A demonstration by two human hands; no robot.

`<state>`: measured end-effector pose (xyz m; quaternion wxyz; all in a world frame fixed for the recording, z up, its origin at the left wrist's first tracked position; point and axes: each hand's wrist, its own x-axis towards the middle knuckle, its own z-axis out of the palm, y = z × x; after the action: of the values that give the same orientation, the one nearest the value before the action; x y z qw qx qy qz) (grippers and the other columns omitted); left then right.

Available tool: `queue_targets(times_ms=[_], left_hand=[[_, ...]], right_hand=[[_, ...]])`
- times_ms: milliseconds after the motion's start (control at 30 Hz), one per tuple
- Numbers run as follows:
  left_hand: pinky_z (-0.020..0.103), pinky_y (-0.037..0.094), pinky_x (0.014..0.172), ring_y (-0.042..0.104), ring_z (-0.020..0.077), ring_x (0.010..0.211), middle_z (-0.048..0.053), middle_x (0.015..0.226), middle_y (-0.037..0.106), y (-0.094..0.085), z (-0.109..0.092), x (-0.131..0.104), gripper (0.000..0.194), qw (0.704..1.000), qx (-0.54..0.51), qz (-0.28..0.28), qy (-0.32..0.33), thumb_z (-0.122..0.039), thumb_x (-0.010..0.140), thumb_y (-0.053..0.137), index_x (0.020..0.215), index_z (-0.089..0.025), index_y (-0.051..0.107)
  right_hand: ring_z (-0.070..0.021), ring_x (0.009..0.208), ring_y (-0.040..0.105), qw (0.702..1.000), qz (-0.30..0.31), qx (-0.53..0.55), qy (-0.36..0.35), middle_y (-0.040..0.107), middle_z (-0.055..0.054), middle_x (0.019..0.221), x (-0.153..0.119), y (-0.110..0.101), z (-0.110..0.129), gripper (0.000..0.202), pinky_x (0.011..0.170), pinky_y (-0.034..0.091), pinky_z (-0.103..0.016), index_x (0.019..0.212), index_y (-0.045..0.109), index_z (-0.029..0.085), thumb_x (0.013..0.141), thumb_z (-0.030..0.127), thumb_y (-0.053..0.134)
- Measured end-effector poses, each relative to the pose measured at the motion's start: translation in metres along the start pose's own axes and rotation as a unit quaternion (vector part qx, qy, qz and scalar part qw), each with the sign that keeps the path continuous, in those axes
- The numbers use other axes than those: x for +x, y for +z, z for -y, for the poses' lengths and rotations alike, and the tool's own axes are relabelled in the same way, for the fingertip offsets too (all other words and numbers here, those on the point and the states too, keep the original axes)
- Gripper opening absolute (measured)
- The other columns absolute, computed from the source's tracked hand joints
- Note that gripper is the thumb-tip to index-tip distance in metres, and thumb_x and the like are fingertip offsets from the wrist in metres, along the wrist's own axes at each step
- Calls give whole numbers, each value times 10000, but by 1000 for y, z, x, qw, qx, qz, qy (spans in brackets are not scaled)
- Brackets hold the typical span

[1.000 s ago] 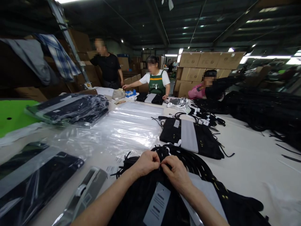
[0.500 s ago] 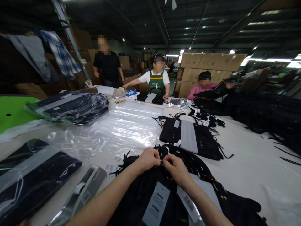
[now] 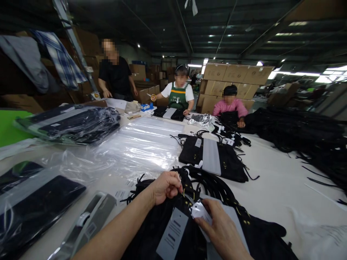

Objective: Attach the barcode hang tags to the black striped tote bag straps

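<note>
Black bags (image 3: 146, 231) with looped straps lie in a pile in front of me. Above them my left hand (image 3: 166, 187) is closed, pinching something thin by the straps, perhaps a tag string. My right hand (image 3: 217, 220) holds a white tag (image 3: 200, 211) between thumb and fingers, just right of the left hand. A grey printed tag (image 3: 173, 231) rests on the bag below the hands. Past the pile lies another black bag (image 3: 187, 153) with a grey band round it.
Clear plastic sleeves (image 3: 146, 141) cover the table's middle. Plastic-wrapped bags (image 3: 67, 122) lie at left, near a grey tape dispenser (image 3: 92, 216). Black bags (image 3: 303, 126) are heaped at right. Three people are across the table, one holding scissors (image 3: 151, 96).
My hands have moved apart, and the right now holds a white tag. The person in green has raised scissors. The person in pink has lowered a black bag. The view has shifted slightly.
</note>
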<state>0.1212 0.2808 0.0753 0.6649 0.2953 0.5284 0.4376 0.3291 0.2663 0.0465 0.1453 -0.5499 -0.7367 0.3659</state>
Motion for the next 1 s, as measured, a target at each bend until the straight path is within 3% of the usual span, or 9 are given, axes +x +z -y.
queue_targets(times_ms=[133, 200, 267, 367, 500, 667, 833, 900, 1000], left_hand=[[169, 97, 342, 289, 18, 304, -74, 419, 468, -5, 1, -13, 185, 997, 71, -13, -4, -173, 411, 558, 574, -168, 471], [170, 95, 336, 287, 17, 300, -90, 410, 439, -7, 2, -20, 173, 994, 109, -25, -6, -179, 419, 567, 563, -167, 471], [173, 103, 332, 305, 27, 299, -94, 395, 430, -9, 5, -26, 152, 989, 144, -36, -7, -195, 440, 572, 558, -170, 479], [177, 121, 337, 312, 35, 296, -93, 345, 399, -11, 7, -33, 107, 981, 191, -39, -12, -182, 454, 581, 528, -159, 508], [184, 128, 346, 317, 29, 307, -78, 373, 422, -11, 3, -43, 154, 981, 188, -24, -32, -232, 478, 616, 521, -154, 491], [173, 181, 358, 378, 20, 364, -54, 596, 529, -11, 7, -60, 361, 994, 88, 22, -55, -415, 545, 688, 688, -175, 459], [172, 208, 334, 394, 25, 342, -56, 632, 527, -8, 33, -81, 446, 994, 49, 67, -68, -524, 579, 729, 770, -181, 516], [171, 324, 422, 483, 43, 458, -13, 730, 583, -7, 50, -87, 479, 994, 75, 74, -36, -573, 579, 727, 809, -176, 590], [237, 451, 724, 582, 148, 818, 60, 977, 607, -6, 78, -92, 545, 992, 106, 49, 37, -596, 557, 743, 945, -217, 686]], right_hand=[[-218, 736, 558, 987, 73, 133, 50, 611, -33, 735, 12, -11, 7, 176, 684, 382, -329, 760, 549, 196, 614, 275, 609], [-132, 565, 484, 939, 136, 301, 94, 544, 15, 602, 14, -17, 10, 209, 556, 332, -258, 645, 519, 185, 580, 321, 665], [-67, 463, 397, 867, 180, 441, 143, 496, 41, 530, 12, -17, 11, 299, 473, 258, -209, 617, 520, 163, 535, 361, 728], [-45, 428, 394, 811, 213, 517, 173, 507, 35, 512, 4, -5, 16, 322, 430, 235, -181, 628, 528, 146, 506, 336, 758], [-32, 391, 340, 799, 253, 515, 182, 471, 50, 480, -4, 13, 29, 312, 369, 146, -167, 643, 498, 161, 524, 345, 720], [1, 385, 216, 779, 273, 536, 176, 375, 91, 465, -5, 16, 40, 314, 372, 47, -164, 697, 529, 142, 520, 323, 717], [14, 364, 198, 776, 203, 573, 169, 413, 80, 453, 0, 34, 41, 363, 371, 49, -172, 661, 527, 138, 478, 365, 743], [7, 351, 216, 773, 161, 589, 172, 397, 87, 417, 2, 45, 41, 380, 370, 53, -176, 643, 506, 155, 457, 373, 755], [6, 328, 211, 766, 136, 601, 182, 371, 103, 383, 4, 57, 44, 416, 364, 43, -179, 638, 489, 170, 446, 407, 772]])
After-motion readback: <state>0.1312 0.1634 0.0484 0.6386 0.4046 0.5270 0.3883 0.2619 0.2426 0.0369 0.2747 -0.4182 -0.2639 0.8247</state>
